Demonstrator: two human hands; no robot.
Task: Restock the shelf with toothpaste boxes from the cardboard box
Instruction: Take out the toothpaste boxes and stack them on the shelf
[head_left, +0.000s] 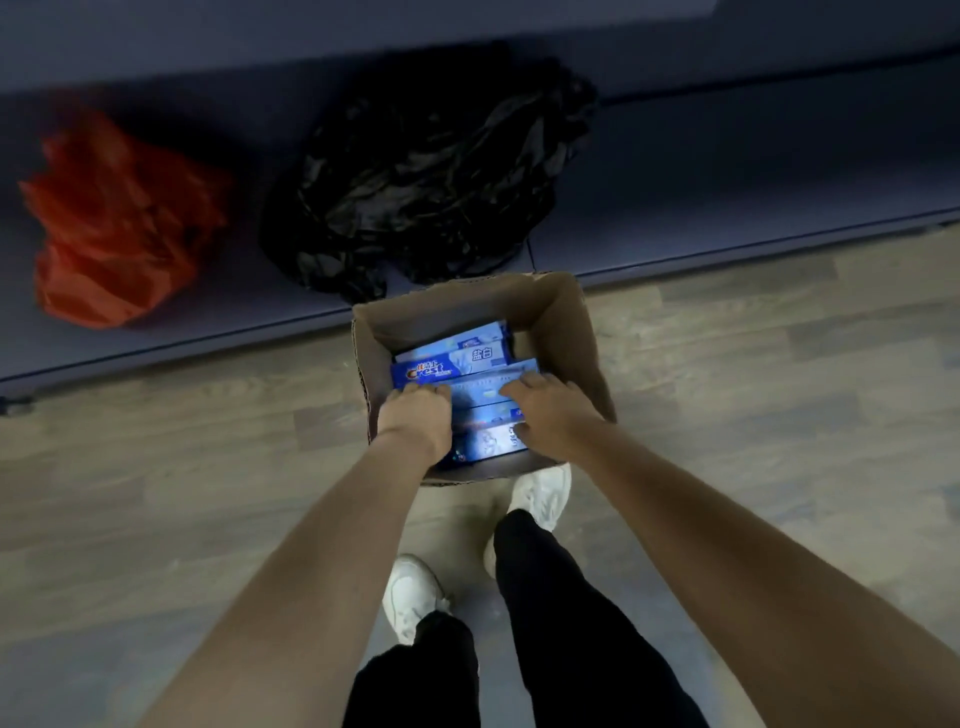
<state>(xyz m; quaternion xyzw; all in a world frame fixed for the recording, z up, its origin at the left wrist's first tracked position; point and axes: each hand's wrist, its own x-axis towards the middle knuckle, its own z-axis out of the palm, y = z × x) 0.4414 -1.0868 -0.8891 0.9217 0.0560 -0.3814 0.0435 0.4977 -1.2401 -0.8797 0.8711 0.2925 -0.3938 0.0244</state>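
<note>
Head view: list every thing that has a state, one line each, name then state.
cardboard box: open at the top, standing on the floor, partly filled.
toothpaste boxes: lying flat inside the cardboard box, none lifted out.
left hand: fingers curled over a toothpaste box.
right hand: fingers curled over the same box.
red bag: crumpled on the bottom shelf.
black bag: crumpled on the same shelf.

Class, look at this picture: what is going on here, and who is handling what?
A person stands over an open cardboard box on the wooden floor, reaching in with both hands. The left hand and the right hand curl over the blue toothpaste boxes stacked inside. None has been lifted out yet. Beyond the box, a red plastic bag and a black plastic bag lie on the low dark shelf.
</note>
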